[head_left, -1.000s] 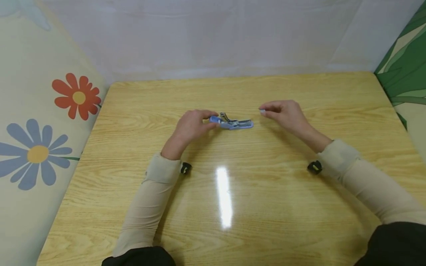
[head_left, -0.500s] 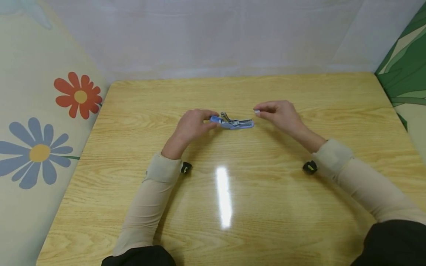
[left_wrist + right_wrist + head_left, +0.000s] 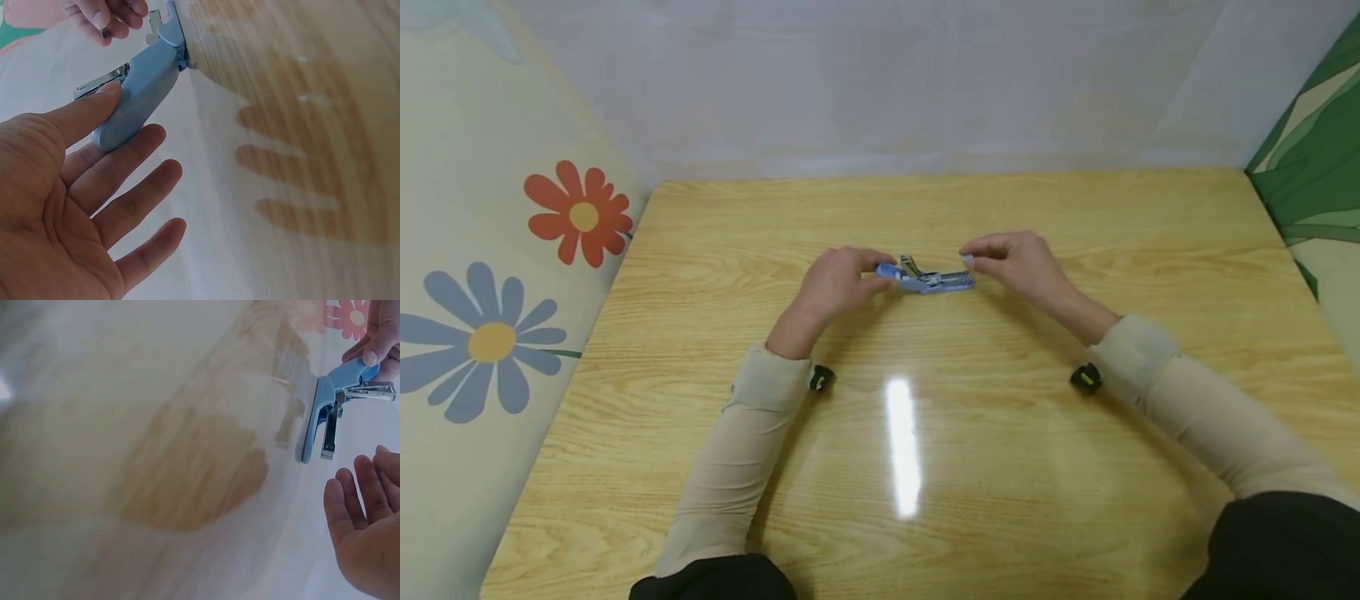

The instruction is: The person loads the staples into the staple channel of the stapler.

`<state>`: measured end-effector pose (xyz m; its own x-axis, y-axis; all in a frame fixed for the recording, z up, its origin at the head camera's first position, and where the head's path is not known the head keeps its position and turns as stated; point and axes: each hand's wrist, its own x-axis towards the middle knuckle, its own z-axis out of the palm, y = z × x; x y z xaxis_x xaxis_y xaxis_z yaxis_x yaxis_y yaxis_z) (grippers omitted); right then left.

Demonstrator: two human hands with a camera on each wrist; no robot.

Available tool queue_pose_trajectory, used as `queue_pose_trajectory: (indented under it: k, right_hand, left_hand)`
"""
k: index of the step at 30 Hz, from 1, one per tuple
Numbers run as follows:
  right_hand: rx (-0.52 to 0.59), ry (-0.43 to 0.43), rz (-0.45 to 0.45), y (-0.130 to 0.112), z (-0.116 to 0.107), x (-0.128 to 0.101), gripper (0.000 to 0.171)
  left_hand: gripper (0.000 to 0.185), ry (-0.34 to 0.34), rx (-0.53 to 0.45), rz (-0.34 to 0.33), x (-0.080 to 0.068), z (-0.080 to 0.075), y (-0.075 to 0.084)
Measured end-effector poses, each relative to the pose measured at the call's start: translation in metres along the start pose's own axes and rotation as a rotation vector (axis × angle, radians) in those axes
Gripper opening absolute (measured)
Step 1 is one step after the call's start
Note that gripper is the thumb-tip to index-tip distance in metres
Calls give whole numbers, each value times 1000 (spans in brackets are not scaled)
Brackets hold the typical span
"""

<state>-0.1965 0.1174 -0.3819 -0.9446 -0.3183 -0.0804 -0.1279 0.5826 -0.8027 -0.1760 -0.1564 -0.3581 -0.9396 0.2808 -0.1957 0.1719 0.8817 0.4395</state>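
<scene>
A blue stapler (image 3: 917, 286) is opened out on the table, its metal magazine exposed and its metal inner arm raised. My left hand (image 3: 835, 287) pinches the cover end between thumb and fingers; in the left wrist view the thumb lies on the side of the stapler (image 3: 139, 94) and the other fingers spread below. My right hand (image 3: 1022, 265) is just beyond the stapler's other end. It pinches a tiny strip of staples (image 3: 967, 259) between thumb and forefinger, apart from the magazine. In the right wrist view, that strip is hidden behind the fingers.
The wooden table (image 3: 985, 450) has a bright light reflection in its middle. A pale cloth wall (image 3: 925, 83) stands along the back edge. Flower-painted panels (image 3: 490, 342) border the left, a leaf-painted panel (image 3: 1315, 167) the right. Small black cameras (image 3: 1086, 379) sit at both wrists.
My right hand has moved left with the strip of staples, closer to the stapler's near-right end. The left hand and the stapler have hardly moved.
</scene>
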Motion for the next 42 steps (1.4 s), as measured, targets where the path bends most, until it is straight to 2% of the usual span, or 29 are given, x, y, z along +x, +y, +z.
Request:
queue_pose_trajectory:
  k: [18, 33, 42]
  right_hand:
    - [-75, -59, -21, 1, 12, 6, 22]
    - [-152, -62, -43, 5, 15, 11, 19]
    - [-154, -60, -32, 5, 17, 11, 17]
  left_hand:
    - [42, 22, 27, -16, 2, 2, 4]
    - [40, 32, 31, -18, 7, 4, 7]
    - [40, 40, 22, -15, 7, 5, 8]
